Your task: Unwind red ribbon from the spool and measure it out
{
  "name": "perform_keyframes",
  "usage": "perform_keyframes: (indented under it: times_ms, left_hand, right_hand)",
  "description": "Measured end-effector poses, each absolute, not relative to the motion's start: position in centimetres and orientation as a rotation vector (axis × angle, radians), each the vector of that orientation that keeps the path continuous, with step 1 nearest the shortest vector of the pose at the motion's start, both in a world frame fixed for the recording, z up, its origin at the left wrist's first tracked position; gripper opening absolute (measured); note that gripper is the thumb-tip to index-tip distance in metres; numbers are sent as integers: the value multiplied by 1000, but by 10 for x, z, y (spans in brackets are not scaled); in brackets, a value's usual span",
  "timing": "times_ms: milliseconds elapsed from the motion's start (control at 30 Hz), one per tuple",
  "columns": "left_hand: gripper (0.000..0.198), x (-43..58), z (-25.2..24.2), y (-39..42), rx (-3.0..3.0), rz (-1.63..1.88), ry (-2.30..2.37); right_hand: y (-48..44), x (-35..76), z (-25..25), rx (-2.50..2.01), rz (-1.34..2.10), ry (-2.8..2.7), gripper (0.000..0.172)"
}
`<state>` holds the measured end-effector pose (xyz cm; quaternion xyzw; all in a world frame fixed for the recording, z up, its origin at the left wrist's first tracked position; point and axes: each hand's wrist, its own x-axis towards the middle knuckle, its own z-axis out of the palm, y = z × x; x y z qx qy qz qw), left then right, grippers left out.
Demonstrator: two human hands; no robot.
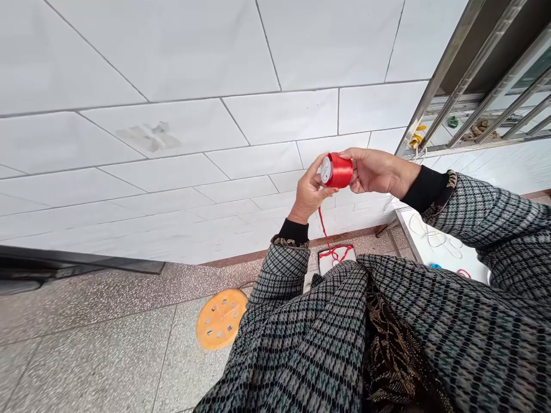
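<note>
A spool of red ribbon (340,170) with a white round label on its end is held up in front of the tiled wall. My left hand (309,188) grips its labelled end, fingers and thumb around the edge. On the other side my right hand (374,170) holds the spool, its fingertips against the red ribbon and partly hidden behind it. A red cord (322,222) hangs below my left hand, down to a white square surface (326,263) with a dark edge, where more red cord lies in loops. Its upper end is hidden by my hand.
A white table (434,244) with pale cord stands at the right. An orange round stool (221,319) with holes sits on the floor at lower left. Metal window bars (465,71) are at upper right, with yellow and green items by the sill. The tiled wall (181,195) is directly ahead.
</note>
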<state>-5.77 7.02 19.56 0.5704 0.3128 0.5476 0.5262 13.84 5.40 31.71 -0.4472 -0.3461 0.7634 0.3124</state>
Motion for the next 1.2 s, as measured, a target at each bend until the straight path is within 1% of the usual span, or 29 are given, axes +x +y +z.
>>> perform_keyframes:
  times_ms: [133,233,333,433,533,633,700,833,900,967,1067,1200]
  left_hand:
    - [108,-59,208,60,1288,1254,746]
    - [107,-52,214,55,1225,1266,746]
    - [107,-48,216,56,1238,1296,704]
    - [113,-49,215,58,1286,1293,672]
    - [112,-53,217,61,1301,1255,708]
    - [109,-54,218,62,1328,1255,717]
    - [105,-51,219,61,1341,1292,730]
    - [92,-45,219,55,1335,1374,773]
    - [89,-43,220,51,1314,1393,775]
    - [87,-41,223,47,1295,1403,764]
    - [79,-34,228,41,1284,1427,779]
    - [69,-19,233,33,1222,1508,869]
  right_hand:
    - [43,138,320,-1196,1905,-997,23]
    - [39,137,323,-1163,1844,-1003,20]
    - [37,135,324,-1127,1850,-945,17]
    - [37,135,325,-1114,1870,-941,18]
    - [37,135,324,-1116,1895,-948,18]
    - [37,134,324,-1121,1904,-945,17]
    - [36,133,325,-1119,1894,-972,20]
    - [28,132,326,-1044,1884,-1016,34]
    - [19,130,325,-965,1873,-1045,41]
    - [9,126,321,-902,1818,-1117,44]
    - [-1,118,316,-933,1626,-1210,41]
    - [6,112,316,-1049,1383,-1175,34]
